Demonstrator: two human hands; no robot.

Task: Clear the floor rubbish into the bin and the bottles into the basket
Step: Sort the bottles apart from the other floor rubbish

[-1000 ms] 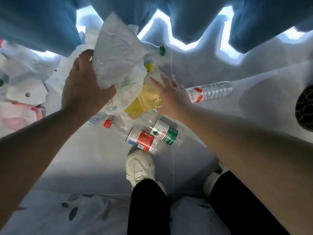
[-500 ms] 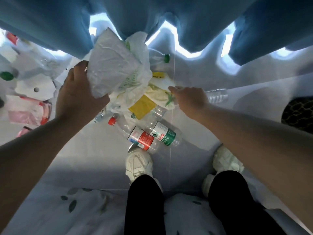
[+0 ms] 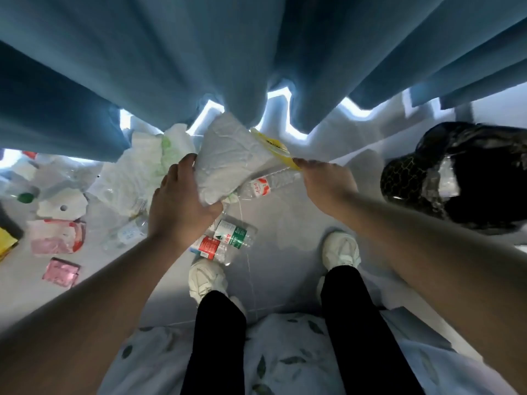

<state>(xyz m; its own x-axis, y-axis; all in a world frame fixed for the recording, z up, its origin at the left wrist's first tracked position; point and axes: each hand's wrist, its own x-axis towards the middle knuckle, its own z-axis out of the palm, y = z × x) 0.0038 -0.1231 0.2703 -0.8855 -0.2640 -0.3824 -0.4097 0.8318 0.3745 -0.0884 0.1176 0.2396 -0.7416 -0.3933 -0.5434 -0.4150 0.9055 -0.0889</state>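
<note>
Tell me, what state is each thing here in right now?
Left hand, grips the white bag.
White bag, crumpled, held clear of the floor.
Right hand, pinches the yellow wrapper.
Yellow wrapper, held up off the floor.
Red-label bottle, lying on the floor.
Green-label bottle, lying beside it.
Black container, open-topped, clear plastic inside.
</note>
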